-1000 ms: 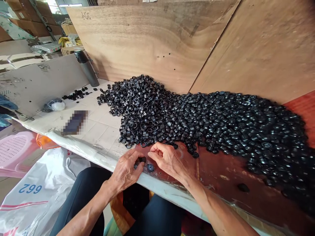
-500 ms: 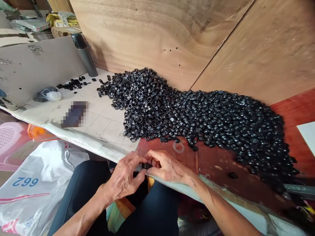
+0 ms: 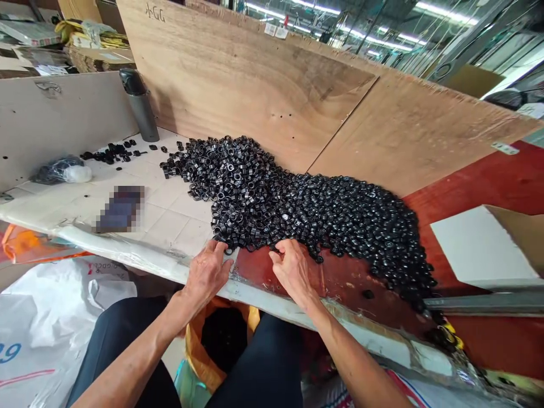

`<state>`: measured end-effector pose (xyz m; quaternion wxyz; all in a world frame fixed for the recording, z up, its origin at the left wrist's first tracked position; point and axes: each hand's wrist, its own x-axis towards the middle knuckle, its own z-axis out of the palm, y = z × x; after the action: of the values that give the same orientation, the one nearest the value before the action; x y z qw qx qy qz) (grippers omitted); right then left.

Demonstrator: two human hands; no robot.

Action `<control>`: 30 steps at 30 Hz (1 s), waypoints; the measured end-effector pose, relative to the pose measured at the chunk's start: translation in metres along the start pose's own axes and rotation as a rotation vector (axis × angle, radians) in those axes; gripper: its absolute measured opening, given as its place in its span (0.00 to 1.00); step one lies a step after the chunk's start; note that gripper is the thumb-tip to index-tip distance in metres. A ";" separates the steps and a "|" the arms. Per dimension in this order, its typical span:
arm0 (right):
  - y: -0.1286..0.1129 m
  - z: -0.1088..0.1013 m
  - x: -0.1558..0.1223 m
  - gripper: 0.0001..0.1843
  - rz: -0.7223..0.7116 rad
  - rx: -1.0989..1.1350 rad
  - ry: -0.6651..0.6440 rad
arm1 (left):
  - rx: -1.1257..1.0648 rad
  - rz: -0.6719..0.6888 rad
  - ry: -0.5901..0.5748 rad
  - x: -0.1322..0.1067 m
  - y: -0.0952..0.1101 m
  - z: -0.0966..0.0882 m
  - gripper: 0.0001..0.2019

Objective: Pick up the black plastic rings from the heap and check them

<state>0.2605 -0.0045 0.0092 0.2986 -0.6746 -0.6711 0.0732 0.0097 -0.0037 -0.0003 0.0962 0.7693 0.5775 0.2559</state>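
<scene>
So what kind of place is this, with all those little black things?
It looks like a factory workshop. A big heap of small black parts lies spread on a work surface, plywood boards stand behind it, and long ceiling lights shine over a large hall beyond.

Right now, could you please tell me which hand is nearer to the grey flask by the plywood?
The left hand is nearer, at the table's front edge, down and right of the flask in view. The right hand is farther along that edge, beyond the left hand.

A steel flask (image 3: 140,110) stands upright beside 2 plywood boards (image 3: 238,73).
</scene>
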 end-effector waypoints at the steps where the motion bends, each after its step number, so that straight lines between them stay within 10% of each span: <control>1: 0.004 0.001 -0.004 0.08 0.028 -0.034 0.032 | 0.027 0.008 0.004 0.002 0.002 0.004 0.08; 30: -0.015 0.012 -0.026 0.11 -0.062 0.360 -0.078 | -0.268 0.119 0.074 -0.006 0.001 0.013 0.11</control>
<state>0.2393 -0.0263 -0.0007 0.3904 -0.5861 -0.6785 0.2089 0.0159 -0.0075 -0.0122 0.1615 0.7725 0.4946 0.3640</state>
